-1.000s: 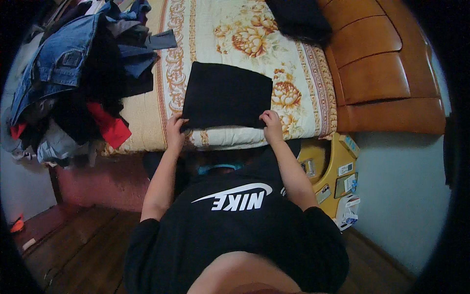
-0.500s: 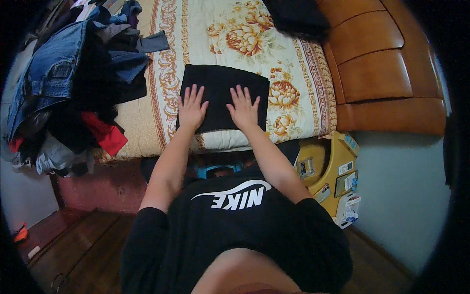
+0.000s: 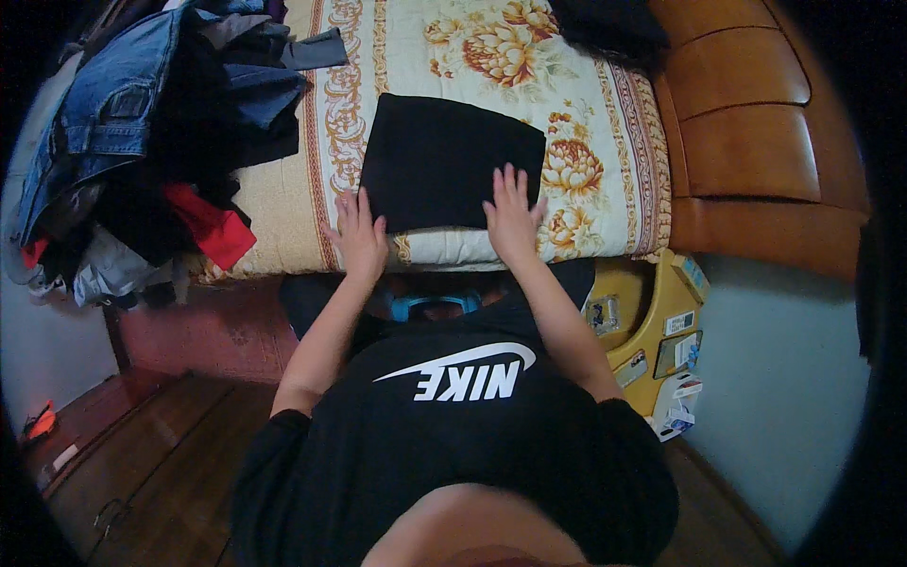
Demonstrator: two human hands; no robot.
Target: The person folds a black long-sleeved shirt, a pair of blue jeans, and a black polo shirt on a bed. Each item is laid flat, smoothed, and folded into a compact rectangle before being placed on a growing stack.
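A folded black garment lies flat on the flowered bed cover, close to the bed's front edge. At its lower left corner rests my left hand, fingers stretched out, partly on the cover beside the cloth. My right hand lies on the garment's lower right part with its fingers spread. Neither hand grips anything. What kind of garment it is cannot be told from its folded shape.
On the left, a heap of clothes holds blue jeans and a red piece. Another dark cloth lies at the far right. A brown leather headboard borders the bed's right. Below it stands a yellow shelf with small items.
Both hands have slid toward me over the black garment, the left one to its near left corner. The whole view has shifted slightly.
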